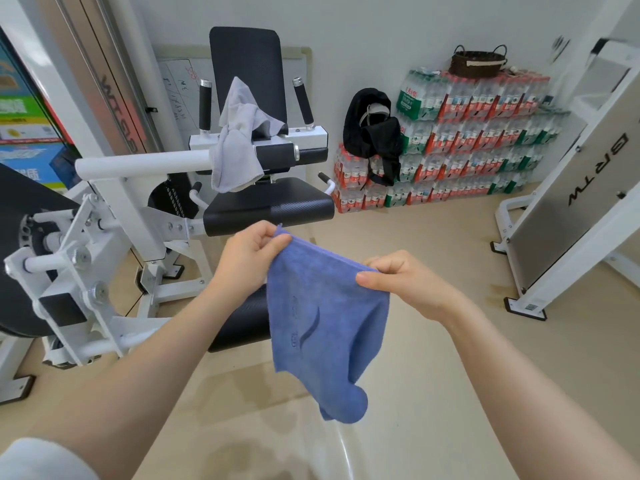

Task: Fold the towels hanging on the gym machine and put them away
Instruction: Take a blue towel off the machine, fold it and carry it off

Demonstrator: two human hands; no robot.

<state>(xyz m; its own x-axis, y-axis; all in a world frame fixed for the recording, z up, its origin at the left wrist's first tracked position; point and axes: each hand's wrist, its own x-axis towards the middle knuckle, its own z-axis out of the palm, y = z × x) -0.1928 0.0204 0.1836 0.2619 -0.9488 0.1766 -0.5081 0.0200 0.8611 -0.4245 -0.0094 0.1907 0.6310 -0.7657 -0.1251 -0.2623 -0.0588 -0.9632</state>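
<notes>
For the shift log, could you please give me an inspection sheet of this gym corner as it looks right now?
Surface: beige floor, bare near the hands.
Job's things: blue towel held up by its top corners; grey towel draped on the gym machine.
Clutter: black bag against the stacked water bottle packs; wicker basket on top.
Grippers: left hand and right hand each pinch a corner.
Cables: nothing seen.
Surroundings: white wall, whiteboard, second machine at right.
</notes>
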